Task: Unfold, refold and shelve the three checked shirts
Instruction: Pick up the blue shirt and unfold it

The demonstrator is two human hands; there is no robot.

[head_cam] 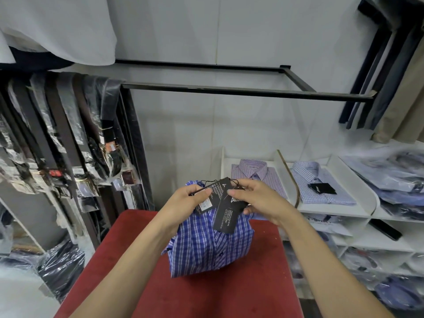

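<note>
A folded blue checked shirt (206, 246) is held up over the red table (263, 283), its collar end in both hands. My left hand (185, 203) grips the collar and pinches one black hang tag (212, 192). My right hand (259, 198) pinches a second black hang tag (226, 214) that hangs over the shirt front. A pink checked shirt (257, 175) lies folded in the left compartment of the white shelf (332, 210). Beside it, in the compartment to the right, lies a light blue checked shirt (321, 182) with a black tag on it.
Belts in plastic sleeves (68, 138) hang on a rack at the left. A black metal rail (229, 90) juts from the wall above. Bagged shirts (399, 180) are stacked at the right and fill the lower shelves. Trousers (390, 65) hang at the upper right.
</note>
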